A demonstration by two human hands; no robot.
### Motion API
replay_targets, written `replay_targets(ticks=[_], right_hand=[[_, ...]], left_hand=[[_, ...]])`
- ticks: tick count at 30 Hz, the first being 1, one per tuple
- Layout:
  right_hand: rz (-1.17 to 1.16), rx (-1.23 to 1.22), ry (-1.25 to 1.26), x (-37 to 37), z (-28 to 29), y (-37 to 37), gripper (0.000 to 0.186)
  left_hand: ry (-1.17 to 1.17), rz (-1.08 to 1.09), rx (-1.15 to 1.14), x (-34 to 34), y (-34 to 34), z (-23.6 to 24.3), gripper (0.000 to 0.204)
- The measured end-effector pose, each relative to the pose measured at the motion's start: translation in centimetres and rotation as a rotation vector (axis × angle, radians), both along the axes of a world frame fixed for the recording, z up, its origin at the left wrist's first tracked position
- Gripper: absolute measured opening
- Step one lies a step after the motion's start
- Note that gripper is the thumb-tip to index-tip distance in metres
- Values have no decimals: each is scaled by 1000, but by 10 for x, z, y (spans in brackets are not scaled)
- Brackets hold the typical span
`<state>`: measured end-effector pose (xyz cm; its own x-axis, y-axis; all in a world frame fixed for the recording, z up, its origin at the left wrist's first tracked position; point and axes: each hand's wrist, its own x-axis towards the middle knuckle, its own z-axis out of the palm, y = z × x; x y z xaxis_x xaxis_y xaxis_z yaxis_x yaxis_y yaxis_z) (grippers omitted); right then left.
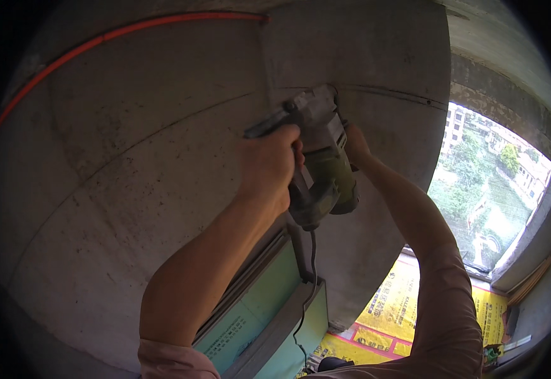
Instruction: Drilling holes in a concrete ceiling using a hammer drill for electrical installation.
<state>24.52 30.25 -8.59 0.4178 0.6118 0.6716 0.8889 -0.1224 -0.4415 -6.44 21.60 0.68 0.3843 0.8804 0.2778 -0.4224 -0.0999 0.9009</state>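
A green and grey rotary hammer [331, 170] is raised in front of the concrete wall, near the inner corner. My left hand [274, 155] is closed around its rear handle. On the tool's other side my right hand [356, 145] grips it near the front; its fingers are partly hidden behind the body. The grey front housing [316, 107] points up toward the wall, close to a dark line drawn there. Whether a bit touches the wall cannot be made out. A black power cord [314, 265] hangs from the bottom of the tool.
An orange pipe [130, 28] runs along the wall top. Green boards [250, 316] lean below, beside the cord. Yellow printed sheeting [392, 303] covers the floor near a bright window [487, 189] at the right. A wall edge [436, 145] stands before the window.
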Motion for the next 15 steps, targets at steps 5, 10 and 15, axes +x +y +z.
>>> replay_targets(ticks=[5, 10, 15], right_hand=[[11, -98, -40, 2, 11, -13, 32], [-5, 14, -80, 2, 9, -16, 35], [38, -50, -111, -6, 17, -22, 36]], left_hand=[[-55, 8, -26, 6, -2, -1, 14], [-47, -6, -29, 9, -1, -4, 14], [-41, -9, -20, 11, 2, -4, 14]])
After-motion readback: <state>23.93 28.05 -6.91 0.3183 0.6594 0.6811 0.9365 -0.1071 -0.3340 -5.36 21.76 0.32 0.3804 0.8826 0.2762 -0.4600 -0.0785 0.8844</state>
